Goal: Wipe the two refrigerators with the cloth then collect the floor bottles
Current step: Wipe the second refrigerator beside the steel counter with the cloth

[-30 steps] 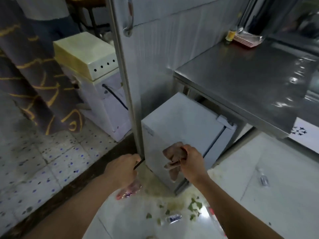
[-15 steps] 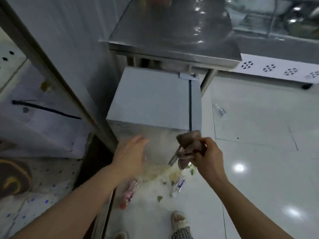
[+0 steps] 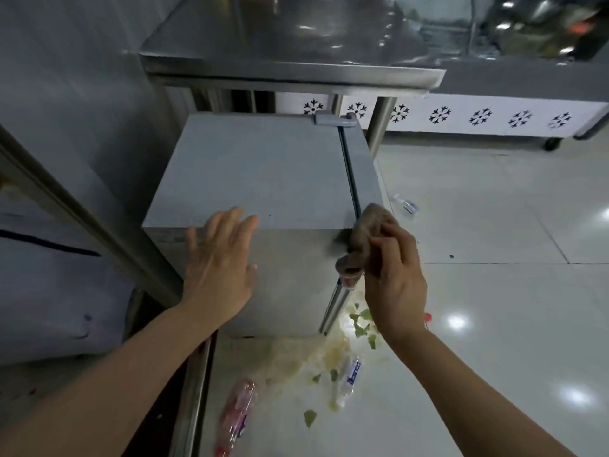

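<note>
Right hand (image 3: 393,278) grips the bunched cloth (image 3: 365,239) at the front right corner of the small fridge (image 3: 257,173). Left hand (image 3: 219,258), fingers spread and straight, is over the fridge's front edge. Three bottles on the floor: pink (image 3: 237,410), clear (image 3: 349,379), another (image 3: 406,205) right of the fridge.

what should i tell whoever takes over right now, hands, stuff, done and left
Left hand: open, fingers spread at the small refrigerator's front top edge.
Right hand: grip on the bunched cloth at the fridge's right front corner.
Bottles on the floor: pink one, blue-labelled one, clear one beside the fridge.
Done: cannot tell how much is wiped.
Left: wiping, then collecting the bottles; food scraps lie around them.
</note>
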A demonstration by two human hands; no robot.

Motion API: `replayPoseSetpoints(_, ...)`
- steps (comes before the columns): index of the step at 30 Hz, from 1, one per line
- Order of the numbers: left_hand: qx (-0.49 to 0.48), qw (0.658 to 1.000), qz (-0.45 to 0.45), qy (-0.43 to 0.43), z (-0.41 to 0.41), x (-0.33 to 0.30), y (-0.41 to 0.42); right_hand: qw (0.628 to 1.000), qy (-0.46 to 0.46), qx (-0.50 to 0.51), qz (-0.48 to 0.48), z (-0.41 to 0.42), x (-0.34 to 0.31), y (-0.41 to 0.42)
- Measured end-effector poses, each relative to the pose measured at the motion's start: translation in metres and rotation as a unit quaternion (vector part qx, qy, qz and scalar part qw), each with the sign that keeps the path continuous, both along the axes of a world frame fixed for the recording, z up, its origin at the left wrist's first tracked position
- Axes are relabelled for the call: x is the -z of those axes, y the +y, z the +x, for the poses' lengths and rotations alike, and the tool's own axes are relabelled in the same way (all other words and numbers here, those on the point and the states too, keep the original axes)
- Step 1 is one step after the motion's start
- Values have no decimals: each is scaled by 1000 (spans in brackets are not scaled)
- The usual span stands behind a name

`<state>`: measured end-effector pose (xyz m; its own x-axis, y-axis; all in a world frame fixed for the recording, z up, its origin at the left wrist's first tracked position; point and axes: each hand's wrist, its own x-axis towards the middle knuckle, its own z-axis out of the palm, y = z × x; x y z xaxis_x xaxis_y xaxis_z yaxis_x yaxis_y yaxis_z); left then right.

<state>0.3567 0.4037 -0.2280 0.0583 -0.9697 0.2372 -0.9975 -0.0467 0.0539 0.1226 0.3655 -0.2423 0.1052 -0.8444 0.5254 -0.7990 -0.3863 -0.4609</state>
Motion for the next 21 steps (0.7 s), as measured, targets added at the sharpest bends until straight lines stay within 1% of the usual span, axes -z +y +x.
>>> replayPoseSetpoints(3, -17, 998, -57, -13, 11, 32, -8, 987, 118, -35, -103, 3, 44, -23)
replayPoseSetpoints(5, -6, 994, -109, -6, 19, 52, -12, 974, 143, -46, -167, 4, 67, -37)
replayPoseSetpoints(10, 9, 972, -236, 12, 24, 84, -26, 948, 149, -40, -277, 9, 101, -66)
replayPoseSetpoints(13, 7, 953, -302, 22, 22, 95, -35, 924, 121, -29, -362, 15, 112, -79)
replayPoseSetpoints(16, 2, 935, -354, 32, 22, 102, -42, 899, 104, -26, -424, 19, 126, -92)
replayPoseSetpoints(18, 7, 925, -379, 33, 21, 105, -45, 891, 91, -25, -444, 21, 146, -93)
replayPoseSetpoints(19, 10, 922, -387, 33, 21, 106, -45, 893, 89, -28, -440, 22, 163, -91)
replayPoseSetpoints(21, 17, 918, -394, 32, 23, 107, -45, 906, 116, -36, -405, 21, 203, -82)
